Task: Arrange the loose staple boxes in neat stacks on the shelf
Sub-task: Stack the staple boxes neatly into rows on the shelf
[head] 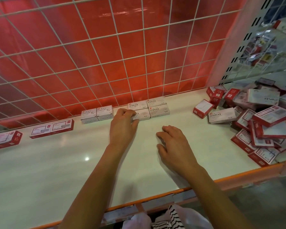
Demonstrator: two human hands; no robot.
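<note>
Left hand (124,123): fingers and thumb were curled round the near-left staple box (142,114) of a four-box block (158,106) standing just beyond it. Right hand (173,139): lay on the shelf (73,162), fingers loosely bent, holding nothing. Heap of loose boxes (262,123) lay well right of the right hand; paper-clip boxes (97,114) stood just left of the left hand.

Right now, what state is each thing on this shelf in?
Left hand, grips the front-left STAPLES box.
Right hand, relaxed on the shelf, holding nothing.
White STAPLES boxes, neat block against the wire grid.
Paper clip boxes, side by side.
Loose boxes at right, jumbled heap.
Red boxes at left, flat in a row.
</note>
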